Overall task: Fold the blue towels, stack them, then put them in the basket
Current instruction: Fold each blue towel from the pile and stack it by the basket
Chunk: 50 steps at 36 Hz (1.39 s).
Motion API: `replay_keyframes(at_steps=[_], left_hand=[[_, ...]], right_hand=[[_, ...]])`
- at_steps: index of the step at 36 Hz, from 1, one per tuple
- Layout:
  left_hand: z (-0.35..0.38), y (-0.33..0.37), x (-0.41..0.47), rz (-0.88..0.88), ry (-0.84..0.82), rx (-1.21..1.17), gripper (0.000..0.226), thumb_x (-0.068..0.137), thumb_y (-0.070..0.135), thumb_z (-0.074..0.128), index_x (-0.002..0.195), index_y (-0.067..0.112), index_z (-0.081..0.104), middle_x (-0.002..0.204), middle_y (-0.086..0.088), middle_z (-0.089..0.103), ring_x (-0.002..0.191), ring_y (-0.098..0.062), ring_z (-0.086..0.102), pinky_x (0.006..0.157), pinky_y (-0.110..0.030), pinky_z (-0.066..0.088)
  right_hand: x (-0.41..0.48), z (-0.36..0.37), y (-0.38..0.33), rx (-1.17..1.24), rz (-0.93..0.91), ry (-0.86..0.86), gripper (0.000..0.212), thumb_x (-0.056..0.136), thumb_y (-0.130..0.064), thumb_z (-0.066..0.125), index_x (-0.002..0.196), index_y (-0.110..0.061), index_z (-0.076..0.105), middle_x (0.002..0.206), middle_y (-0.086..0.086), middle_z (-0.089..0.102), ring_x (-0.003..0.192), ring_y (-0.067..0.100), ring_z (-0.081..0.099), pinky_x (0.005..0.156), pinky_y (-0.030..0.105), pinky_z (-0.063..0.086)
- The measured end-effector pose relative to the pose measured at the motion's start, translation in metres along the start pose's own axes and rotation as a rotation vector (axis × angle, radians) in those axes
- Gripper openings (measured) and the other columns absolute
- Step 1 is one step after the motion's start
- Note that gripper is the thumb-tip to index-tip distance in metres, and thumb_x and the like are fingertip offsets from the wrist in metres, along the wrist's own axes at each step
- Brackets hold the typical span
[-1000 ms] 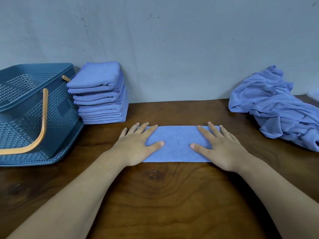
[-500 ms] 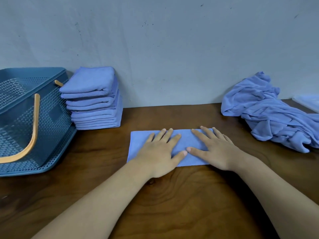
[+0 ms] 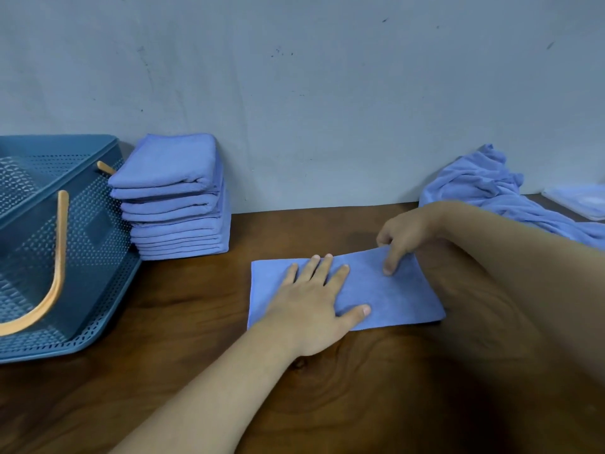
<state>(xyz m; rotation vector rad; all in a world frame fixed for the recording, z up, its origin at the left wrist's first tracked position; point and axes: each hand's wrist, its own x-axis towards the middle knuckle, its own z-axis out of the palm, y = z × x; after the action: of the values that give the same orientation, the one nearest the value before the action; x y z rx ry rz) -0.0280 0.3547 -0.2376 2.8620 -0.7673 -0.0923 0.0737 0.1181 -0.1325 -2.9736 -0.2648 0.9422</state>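
The right hand no longer lies flat: it now curls over the far right edge of the towel, its grip narrow, pinching the cloth between thumb and fingers. The left hand is now nearer the middle and presses flat with fingers spread, its grip wide and holding nothing. The towel lies as a strip on the worktop, well apart from the folded stack beside the basket. This looks like the start of the cross fold, right end over left; a loose pile waits unfolded
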Motion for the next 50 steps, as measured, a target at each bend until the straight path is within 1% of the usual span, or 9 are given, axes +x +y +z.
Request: replay_keyframes(at_steps=[11,15,19,27,32,34,36,39,50], left_hand=[[-0.001,0.001,-0.001,0.003,-0.005,-0.013,0.089,0.095,0.086,0.013,0.168,0.038,-0.005,0.176,0.007,-0.014,0.161,-0.014,-0.019,0.131,-0.051,-0.005],[-0.002,0.001,-0.001,0.004,-0.008,-0.009,0.089,0.095,0.086,0.013,0.168,0.038,-0.005,0.176,0.007,-0.014,0.161,-0.014,-0.018,0.131,-0.051,-0.005],[-0.002,0.002,-0.001,-0.003,-0.012,-0.009,0.089,0.095,0.086,0.014,0.168,0.039,-0.005,0.176,0.008,-0.014,0.161,-0.013,-0.019,0.131,-0.050,-0.005],[-0.002,0.014,-0.010,-0.044,-0.047,-0.042,0.088,0.096,0.085,0.014,0.168,0.039,-0.008,0.175,0.008,-0.019,0.160,-0.015,-0.024,0.131,-0.052,-0.007],[-0.004,0.025,-0.014,-0.031,-0.077,-0.062,0.084,0.100,0.080,0.016,0.168,0.037,-0.008,0.175,0.007,-0.019,0.160,-0.016,-0.024,0.131,-0.053,-0.008],[-0.006,0.022,-0.014,-0.025,-0.074,-0.044,0.082,0.100,0.080,0.017,0.168,0.039,-0.006,0.176,0.009,-0.016,0.161,-0.016,-0.021,0.130,-0.054,-0.008],[-0.008,0.016,-0.014,-0.033,-0.065,-0.024,0.082,0.100,0.080,0.016,0.168,0.040,-0.004,0.176,0.009,-0.014,0.162,-0.016,-0.018,0.130,-0.054,-0.006],[-0.011,0.012,-0.016,-0.037,-0.072,-0.025,0.082,0.099,0.081,0.016,0.168,0.041,-0.004,0.176,0.009,-0.014,0.162,-0.016,-0.018,0.131,-0.053,-0.005],[-0.012,-0.015,-0.053,0.004,0.135,-0.133,0.071,0.102,0.073,0.033,0.165,0.039,0.027,0.174,0.019,0.013,0.162,-0.005,-0.004,0.132,-0.043,0.003]], right_hand=[[-0.037,0.056,0.051,0.829,-0.249,0.129,0.041,0.094,-0.001,0.076,0.126,-0.016,0.057,0.115,0.003,0.068,0.092,0.011,0.069,0.079,0.029,0.057],[-0.055,0.090,0.057,0.941,-0.319,0.232,0.048,0.094,-0.002,0.075,0.133,-0.025,0.059,0.129,0.002,0.071,0.120,0.021,0.067,0.103,0.039,0.055],[-0.061,0.115,0.044,0.958,-0.296,0.401,0.047,0.091,-0.011,0.081,0.132,-0.029,0.068,0.125,-0.008,0.073,0.123,0.012,0.067,0.097,0.024,0.055],[-0.061,0.133,0.040,0.937,-0.229,0.587,0.039,0.099,-0.017,0.074,0.128,-0.043,0.072,0.114,-0.012,0.078,0.106,0.013,0.074,0.100,0.039,0.058],[-0.067,0.129,0.051,0.766,-0.165,0.599,0.040,0.103,-0.014,0.068,0.122,-0.048,0.071,0.058,-0.020,0.048,0.058,0.001,0.047,0.058,0.013,0.037],[-0.067,0.128,0.055,0.718,-0.138,0.579,0.042,0.102,-0.019,0.070,0.122,-0.056,0.069,0.070,-0.002,0.055,0.066,0.016,0.054,0.064,0.025,0.046],[-0.067,0.128,0.060,0.698,-0.113,0.543,0.043,0.101,-0.025,0.070,0.126,-0.060,0.066,0.114,0.015,0.070,0.106,0.032,0.067,0.100,0.047,0.055],[-0.076,0.125,0.061,0.751,-0.096,0.517,0.044,0.101,-0.022,0.071,0.132,-0.053,0.067,0.140,-0.015,0.064,0.132,0.005,0.057,0.120,0.040,0.042],[-0.102,0.094,0.040,0.700,-0.077,0.580,0.043,0.104,-0.022,0.066,0.143,-0.039,0.062,0.149,-0.017,0.053,0.140,0.004,0.045,0.108,0.022,0.035]])
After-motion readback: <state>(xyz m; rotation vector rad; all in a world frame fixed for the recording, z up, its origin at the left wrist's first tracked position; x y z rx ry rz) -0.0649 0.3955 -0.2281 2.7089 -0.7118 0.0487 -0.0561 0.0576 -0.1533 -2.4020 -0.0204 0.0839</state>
